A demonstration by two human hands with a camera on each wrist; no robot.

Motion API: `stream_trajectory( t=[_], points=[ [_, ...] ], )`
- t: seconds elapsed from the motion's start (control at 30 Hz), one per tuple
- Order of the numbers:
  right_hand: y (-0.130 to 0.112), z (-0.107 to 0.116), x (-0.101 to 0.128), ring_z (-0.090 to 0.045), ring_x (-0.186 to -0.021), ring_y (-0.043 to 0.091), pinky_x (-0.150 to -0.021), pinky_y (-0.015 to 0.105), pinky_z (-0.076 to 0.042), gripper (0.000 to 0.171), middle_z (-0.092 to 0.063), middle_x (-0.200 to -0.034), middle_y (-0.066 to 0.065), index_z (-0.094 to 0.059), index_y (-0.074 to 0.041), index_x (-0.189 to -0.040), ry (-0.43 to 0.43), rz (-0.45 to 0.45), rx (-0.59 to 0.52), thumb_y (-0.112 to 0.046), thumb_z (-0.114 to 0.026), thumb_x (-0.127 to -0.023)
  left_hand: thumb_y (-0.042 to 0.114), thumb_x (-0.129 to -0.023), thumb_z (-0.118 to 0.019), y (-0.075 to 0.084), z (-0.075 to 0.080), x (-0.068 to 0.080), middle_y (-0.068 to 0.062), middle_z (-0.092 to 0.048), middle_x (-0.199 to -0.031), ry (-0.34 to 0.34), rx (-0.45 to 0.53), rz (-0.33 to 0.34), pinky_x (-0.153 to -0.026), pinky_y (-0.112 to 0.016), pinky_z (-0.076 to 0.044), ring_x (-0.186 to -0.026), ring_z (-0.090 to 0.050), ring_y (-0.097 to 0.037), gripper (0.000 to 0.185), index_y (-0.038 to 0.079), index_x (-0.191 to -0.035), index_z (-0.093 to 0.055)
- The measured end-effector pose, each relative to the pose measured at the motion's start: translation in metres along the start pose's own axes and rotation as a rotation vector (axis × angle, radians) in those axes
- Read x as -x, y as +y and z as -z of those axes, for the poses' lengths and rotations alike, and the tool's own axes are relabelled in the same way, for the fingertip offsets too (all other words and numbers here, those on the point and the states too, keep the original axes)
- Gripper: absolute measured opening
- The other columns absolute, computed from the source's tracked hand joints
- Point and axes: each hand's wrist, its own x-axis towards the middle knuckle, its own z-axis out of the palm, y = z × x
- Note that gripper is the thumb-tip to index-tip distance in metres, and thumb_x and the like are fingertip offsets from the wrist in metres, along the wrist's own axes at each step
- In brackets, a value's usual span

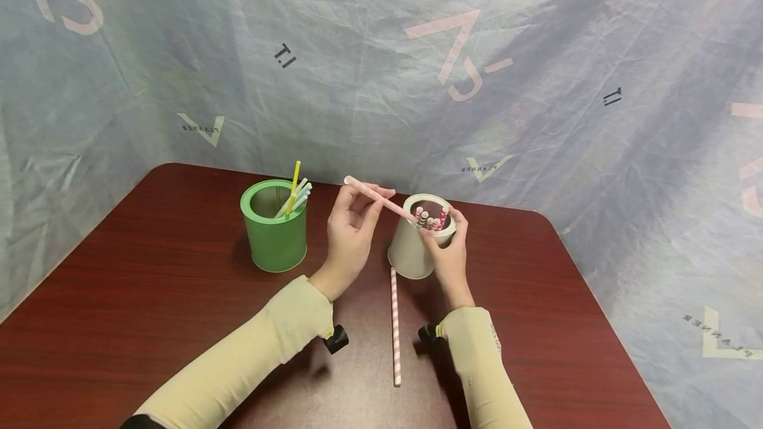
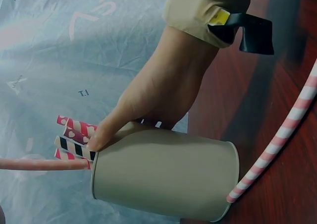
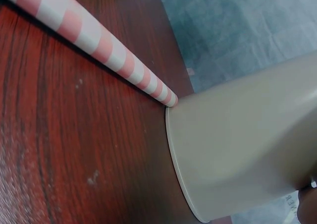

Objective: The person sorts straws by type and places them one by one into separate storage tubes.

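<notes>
In the head view my left hand (image 1: 352,234) pinches a pale pink paper straw (image 1: 378,197) between thumb and fingers. The straw slants down to the right, its lower end at the mouth of a beige can (image 1: 411,247). My right hand (image 1: 450,250) grips that can by its rim, thumb on the near side; the left wrist view also shows this hand (image 2: 161,90). Several patterned paper straws (image 2: 74,145) stick out of the can, with hearts, dark stripes and pink stripes. A pink-and-white striped straw (image 1: 396,326) lies on the table, one end by the can's base.
To the left stands a green can (image 1: 277,240) with a yellow straw (image 1: 293,187) and several pale straws leaning in it. Both cans are on a dark red wooden table (image 1: 149,296). A grey printed cloth (image 1: 357,85) hangs behind the table and along its sides.
</notes>
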Motion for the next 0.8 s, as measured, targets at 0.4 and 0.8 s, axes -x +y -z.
stream_trajectory(
  t=[0.4,0.8],
  points=[
    [0.0,0.002,0.0,-0.047,-0.125,0.023,-0.097,0.023,-0.038,0.077,-0.044,-0.143,0.017,-0.025,-0.006,-0.148,0.006,0.03,0.001,-0.012,-0.07,-0.086,-0.007,-0.094,-0.053,-0.014,-0.019,-0.004,-0.028,-0.061,-0.105,-0.094,-0.11,-0.057,-0.093,-0.032,-0.053,-0.101,-0.064,-0.041,0.021,-0.013,-0.114,-0.052],
    [-0.001,0.001,0.0,-0.047,-0.122,0.022,-0.094,0.019,-0.039,0.075,-0.043,-0.142,0.017,-0.026,-0.006,-0.147,-0.007,0.015,-0.001,-0.011,-0.07,-0.086,-0.003,-0.093,-0.056,-0.036,-0.02,0.001,-0.026,-0.061,-0.107,-0.15,-0.192,-0.065,-0.09,-0.029,-0.054,-0.099,-0.067,-0.037,0.013,-0.009,-0.105,-0.058]
  ],
)
